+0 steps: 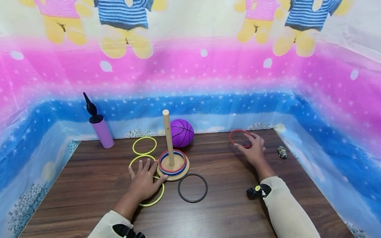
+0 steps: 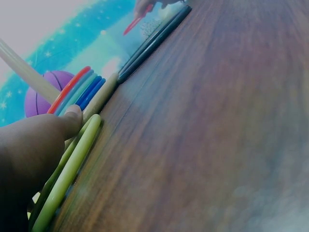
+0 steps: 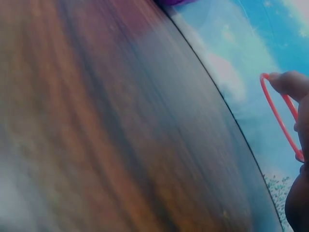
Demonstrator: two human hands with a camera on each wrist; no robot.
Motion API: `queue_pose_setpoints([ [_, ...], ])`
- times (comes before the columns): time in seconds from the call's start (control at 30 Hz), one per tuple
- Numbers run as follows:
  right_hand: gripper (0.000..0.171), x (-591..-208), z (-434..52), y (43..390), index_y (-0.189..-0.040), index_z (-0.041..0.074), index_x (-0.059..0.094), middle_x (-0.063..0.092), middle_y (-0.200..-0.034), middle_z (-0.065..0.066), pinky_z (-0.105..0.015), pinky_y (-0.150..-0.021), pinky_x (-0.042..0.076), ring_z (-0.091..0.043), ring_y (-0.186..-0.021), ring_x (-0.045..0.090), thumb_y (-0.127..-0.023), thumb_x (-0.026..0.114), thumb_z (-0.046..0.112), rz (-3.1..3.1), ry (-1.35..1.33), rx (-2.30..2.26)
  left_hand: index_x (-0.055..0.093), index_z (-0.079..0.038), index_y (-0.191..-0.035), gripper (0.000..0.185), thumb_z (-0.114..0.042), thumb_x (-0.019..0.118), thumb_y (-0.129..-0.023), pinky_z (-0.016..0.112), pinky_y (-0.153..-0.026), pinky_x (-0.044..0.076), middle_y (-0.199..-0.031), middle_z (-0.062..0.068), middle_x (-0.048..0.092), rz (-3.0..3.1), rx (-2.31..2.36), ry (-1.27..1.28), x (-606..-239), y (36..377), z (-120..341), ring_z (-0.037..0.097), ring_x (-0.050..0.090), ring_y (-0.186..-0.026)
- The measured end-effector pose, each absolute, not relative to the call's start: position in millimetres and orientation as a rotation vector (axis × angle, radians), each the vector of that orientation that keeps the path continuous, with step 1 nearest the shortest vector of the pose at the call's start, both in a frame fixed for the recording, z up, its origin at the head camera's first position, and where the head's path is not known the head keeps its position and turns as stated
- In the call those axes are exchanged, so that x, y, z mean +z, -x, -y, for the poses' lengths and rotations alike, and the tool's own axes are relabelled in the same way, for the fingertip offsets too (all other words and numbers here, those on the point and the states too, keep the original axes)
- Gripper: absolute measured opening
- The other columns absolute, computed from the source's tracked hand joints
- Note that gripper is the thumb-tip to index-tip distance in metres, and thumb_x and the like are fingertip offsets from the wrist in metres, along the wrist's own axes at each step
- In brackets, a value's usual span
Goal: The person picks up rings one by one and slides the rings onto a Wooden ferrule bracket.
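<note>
My right hand [image 1: 254,150] holds a red ring [image 1: 230,136] at the right rear of the table, its thumb and fingers on the rim. In the right wrist view that ring [image 3: 275,112] is raised, with the thumb tip at its upper end. My left hand [image 1: 145,183] has its fingers spread over two yellow rings, the front one [image 1: 148,205] partly hidden under it. Its thumb reaches toward the round base of a wooden peg stand [image 1: 169,138]. Around the peg lie stacked rings, a red ring [image 2: 72,87] above a teal ring and blue ones.
A third yellow ring [image 1: 144,137] lies behind the left hand. A black ring [image 1: 193,201] lies in front of the stand. Behind it sits a purple ball [image 1: 182,133]. A purple hand pump [image 1: 102,134] stands at the left rear, a toy car [image 1: 281,152] at the right edge.
</note>
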State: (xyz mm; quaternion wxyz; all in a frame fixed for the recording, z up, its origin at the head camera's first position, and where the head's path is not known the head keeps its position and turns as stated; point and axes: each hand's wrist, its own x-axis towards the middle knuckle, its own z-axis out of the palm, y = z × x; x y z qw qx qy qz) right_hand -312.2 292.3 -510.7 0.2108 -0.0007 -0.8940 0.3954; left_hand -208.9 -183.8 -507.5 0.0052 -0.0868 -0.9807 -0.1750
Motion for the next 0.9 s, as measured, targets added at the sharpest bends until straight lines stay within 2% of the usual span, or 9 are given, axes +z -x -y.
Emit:
queue_pose_setpoints([
  [0.13,0.071,-507,-285,310,-0.151,0.002,0.063,0.04,-0.166,-0.027,-0.081,-0.121,0.013,-0.052,-0.16,0.018,-0.091,0.09,0.031,2.451,-0.074,1.113,0.037,-0.01,-0.171,0.089,-0.067,0.057,-0.106,0.091,-0.121,-0.003,-0.177,0.031,0.027,3.063,-0.546,0.273,-507,209,184,0.061,0.01,-0.165],
  [0.4,0.07,-498,-274,309,-0.148,0.007,0.067,0.041,-0.168,-0.023,-0.077,-0.123,0.014,-0.045,-0.162,0.018,-0.088,0.094,0.03,2.384,-0.146,1.167,0.038,-0.011,-0.171,0.089,-0.068,0.058,-0.105,0.09,-0.122,-0.004,-0.178,0.03,0.026,3.054,-0.542,0.266,-508,212,184,0.06,0.01,-0.165],
  [0.9,0.067,-479,-248,300,-0.148,0.009,0.068,0.044,-0.165,-0.021,-0.077,-0.121,0.021,-0.043,-0.158,0.025,-0.088,0.093,0.026,2.336,-0.291,1.206,0.038,-0.012,-0.171,0.088,-0.068,0.057,-0.106,0.09,-0.122,-0.004,-0.178,0.03,0.026,3.072,-0.553,0.268,-508,209,185,0.06,0.009,-0.165],
])
